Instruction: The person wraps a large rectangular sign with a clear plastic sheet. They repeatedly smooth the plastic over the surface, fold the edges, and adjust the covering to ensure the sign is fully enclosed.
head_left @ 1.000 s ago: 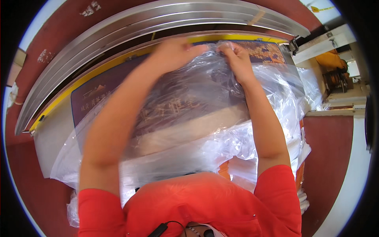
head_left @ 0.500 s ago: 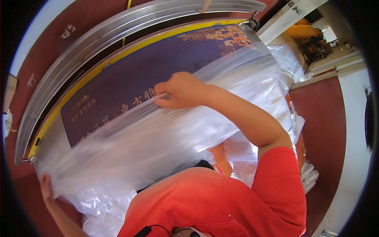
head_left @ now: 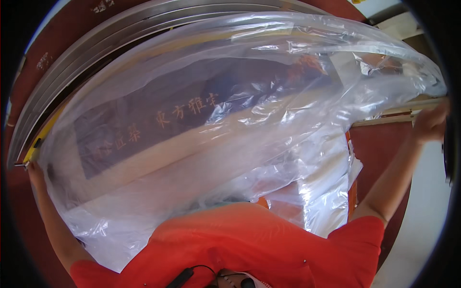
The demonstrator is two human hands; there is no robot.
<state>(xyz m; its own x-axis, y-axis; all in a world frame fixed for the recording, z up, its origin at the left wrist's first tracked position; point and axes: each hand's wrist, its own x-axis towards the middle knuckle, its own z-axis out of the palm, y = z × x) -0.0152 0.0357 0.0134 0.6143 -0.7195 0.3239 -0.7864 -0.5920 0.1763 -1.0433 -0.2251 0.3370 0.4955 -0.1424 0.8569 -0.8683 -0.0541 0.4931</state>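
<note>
A large clear plastic sheet [head_left: 192,168] billows over a long dark purple panel [head_left: 192,96] with pale lettering and orange blossoms, visible through it. My right hand [head_left: 432,123], arm stretched out, closes on the sheet's gathered far-right end at the view's rim. At the far left, my left hand [head_left: 36,174] grips the sheet's edge beside the panel's yellow-edged frame [head_left: 45,133]. The fingers of that hand are small and only partly seen. Between my hands the film arches loosely, lifted above the panel toward the back.
Ridged silver metal rails [head_left: 96,60] curve behind the panel against a dark red wall [head_left: 62,48]. More crumpled plastic [head_left: 326,197] lies at the front right, by an orange edge [head_left: 352,192]. A wooden ledge [head_left: 384,120] and white wall [head_left: 418,216] stand to the right.
My right hand has swung from above the panel's middle out to the far right, drawing the sheet across the panel. My left hand has moved up along the left edge.
</note>
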